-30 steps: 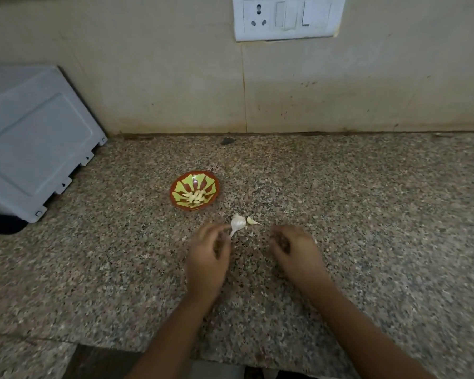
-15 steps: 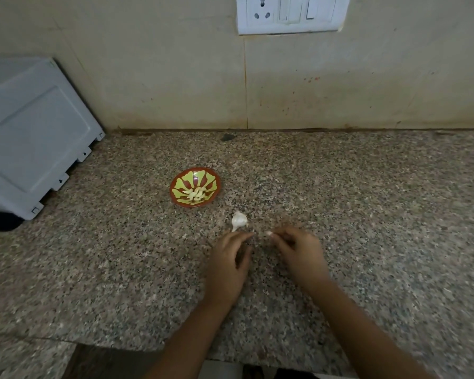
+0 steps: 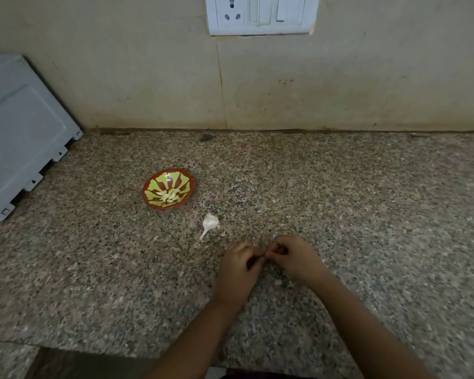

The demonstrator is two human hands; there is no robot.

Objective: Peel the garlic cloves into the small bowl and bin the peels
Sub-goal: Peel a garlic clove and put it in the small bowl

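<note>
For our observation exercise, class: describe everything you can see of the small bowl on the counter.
The small bowl is round and shallow, with a red-brown rim and yellow-green rays fanning out inside; its surface looks glossy. It sits upright on the speckled stone counter, behind and left of the loose garlic piece, apart from it. A little heap of pale peeled cloves lies in its middle. Nothing else touches it.

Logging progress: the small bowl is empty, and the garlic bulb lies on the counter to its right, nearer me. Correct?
No: the head view shows peeled cloves in the small bowl. The garlic bulb does lie on the counter to its right, nearer you.
</note>
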